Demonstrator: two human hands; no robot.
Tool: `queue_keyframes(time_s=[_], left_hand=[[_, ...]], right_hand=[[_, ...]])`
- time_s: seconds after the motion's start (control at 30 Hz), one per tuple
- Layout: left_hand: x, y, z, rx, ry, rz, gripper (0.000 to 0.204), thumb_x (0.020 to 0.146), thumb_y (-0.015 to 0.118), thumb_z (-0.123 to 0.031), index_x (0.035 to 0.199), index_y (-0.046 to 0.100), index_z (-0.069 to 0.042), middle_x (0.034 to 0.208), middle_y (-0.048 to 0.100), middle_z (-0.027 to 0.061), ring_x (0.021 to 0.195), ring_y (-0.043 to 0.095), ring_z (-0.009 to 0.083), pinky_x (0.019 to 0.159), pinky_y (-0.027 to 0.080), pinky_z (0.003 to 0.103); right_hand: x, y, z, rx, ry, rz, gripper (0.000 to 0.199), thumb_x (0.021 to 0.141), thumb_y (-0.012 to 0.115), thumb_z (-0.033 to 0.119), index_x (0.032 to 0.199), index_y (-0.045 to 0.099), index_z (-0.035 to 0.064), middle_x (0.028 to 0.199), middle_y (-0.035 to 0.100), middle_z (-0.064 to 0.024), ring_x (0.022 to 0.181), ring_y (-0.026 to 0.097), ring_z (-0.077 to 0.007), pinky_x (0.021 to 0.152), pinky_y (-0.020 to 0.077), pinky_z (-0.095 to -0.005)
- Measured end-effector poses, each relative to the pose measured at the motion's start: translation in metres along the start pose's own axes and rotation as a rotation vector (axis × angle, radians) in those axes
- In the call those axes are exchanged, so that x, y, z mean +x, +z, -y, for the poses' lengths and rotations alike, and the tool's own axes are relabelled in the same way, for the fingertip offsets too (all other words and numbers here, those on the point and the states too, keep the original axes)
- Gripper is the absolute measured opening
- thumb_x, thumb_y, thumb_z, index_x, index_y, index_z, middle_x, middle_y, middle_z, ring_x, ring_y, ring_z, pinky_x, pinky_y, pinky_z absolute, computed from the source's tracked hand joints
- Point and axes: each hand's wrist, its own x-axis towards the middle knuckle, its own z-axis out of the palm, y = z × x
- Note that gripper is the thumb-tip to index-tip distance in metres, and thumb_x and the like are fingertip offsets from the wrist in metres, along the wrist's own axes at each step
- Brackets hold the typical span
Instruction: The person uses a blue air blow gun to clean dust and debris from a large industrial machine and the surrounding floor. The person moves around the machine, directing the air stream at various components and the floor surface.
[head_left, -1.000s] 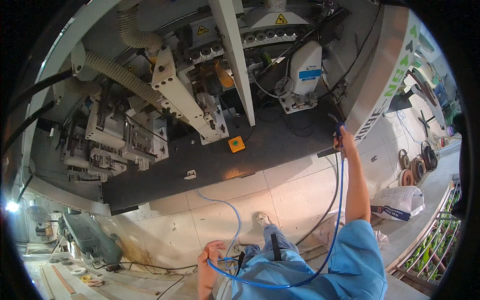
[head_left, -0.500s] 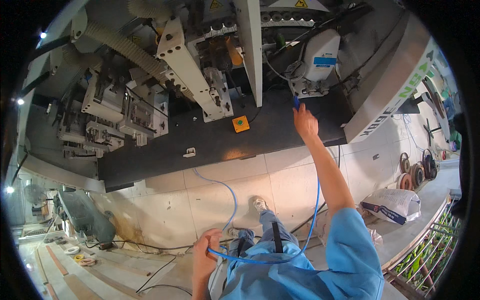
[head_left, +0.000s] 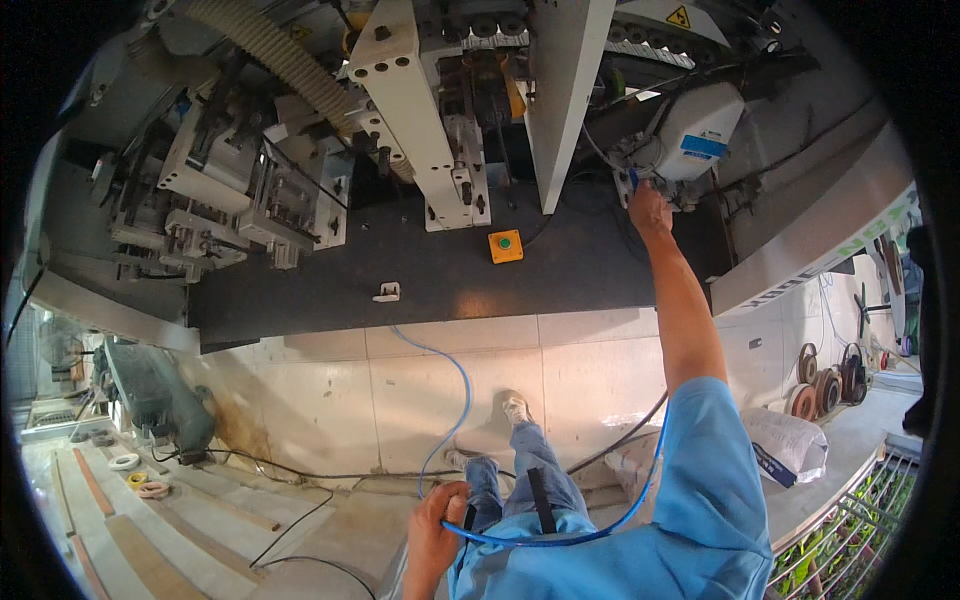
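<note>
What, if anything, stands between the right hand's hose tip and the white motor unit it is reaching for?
Nothing visible does. The right hand holds the blue hose tip right against the wiring under the white motor unit, with no part between them. The left hand grips the hose low, near the waist.

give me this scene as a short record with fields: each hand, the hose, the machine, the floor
right hand: right hand stretched out to the machine, at the end of the blue hose beside a white motor housing
left hand: left hand low by the body, closed around the blue hose
hose: runs from the left hand across the body and up along the right arm
machine: dark panel with an orange box with a green button; ribbed duct above
floor: pale tiles, white sack
</note>
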Motion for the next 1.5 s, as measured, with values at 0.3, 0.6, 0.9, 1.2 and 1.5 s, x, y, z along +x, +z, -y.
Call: queue_keyframes(time_s=[0.3, 0.6, 0.9, 1.2, 1.5], left_hand=[[0.016, 0.01, 0.008, 0.022, -0.053, 0.025, 0.043, 0.105, 0.047, -0.039, 0.111, 0.066, -0.001, 0.097, 0.071, 0.0164, 0.094, 0.069, 0.0312, 0.082, 0.052, 0.038], [0.029, 0.018, 0.009, 0.002, 0.017, 0.032, 0.027, 0.103, 0.054, -0.03, 0.11, 0.066, -0.007, 0.095, 0.069, 0.0142, 0.086, 0.066, 0.0365, 0.072, 0.051, 0.043], [0.031, 0.017, 0.004, 0.032, -0.021, 0.056, 0.027, 0.104, 0.052, -0.029, 0.111, 0.067, -0.007, 0.092, 0.066, 0.0154, 0.083, 0.065, 0.0364, 0.072, 0.05, 0.042], [0.018, 0.025, 0.013, 0.054, 0.081, 0.053, 0.03, 0.103, 0.051, -0.029, 0.108, 0.068, -0.005, 0.092, 0.067, 0.016, 0.086, 0.064, 0.0374, 0.079, 0.049, 0.043], [0.013, 0.03, 0.029, 0.07, 0.253, 0.193, 0.04, 0.105, 0.049, -0.033, 0.113, 0.067, 0.001, 0.106, 0.072, 0.0153, 0.096, 0.067, 0.0286, 0.085, 0.051, 0.038]], right_hand=[[0.046, 0.002, 0.009, -0.121, 0.023, 0.01, 0.035, 0.1, 0.045, 0.02, 0.131, 0.057, 0.0069, 0.126, 0.066, -0.0192, 0.116, 0.064, -0.0387, 0.095, 0.0541, -0.0486], [0.053, -0.015, 0.005, -0.212, 0.041, 0.011, 0.036, 0.101, 0.043, 0.018, 0.133, 0.057, 0.0078, 0.131, 0.063, -0.0183, 0.116, 0.064, -0.0371, 0.092, 0.0566, -0.0488], [0.059, -0.007, -0.007, -0.245, -0.053, 0.044, 0.036, 0.103, 0.037, 0.024, 0.131, 0.054, 0.0095, 0.123, 0.065, -0.0216, 0.115, 0.064, -0.0386, 0.093, 0.0541, -0.051], [0.021, -0.011, -0.011, -0.039, 0.068, -0.031, 0.033, 0.101, 0.041, 0.016, 0.132, 0.052, 0.0093, 0.122, 0.068, -0.0191, 0.111, 0.066, -0.041, 0.089, 0.0568, -0.0488], [-0.17, 0.055, -0.102, 0.923, 0.253, 0.04, 0.039, 0.095, 0.062, 0.036, 0.101, 0.058, -0.002, 0.074, 0.068, -0.0222, 0.069, 0.071, -0.0381, 0.063, 0.0536, -0.0488]])
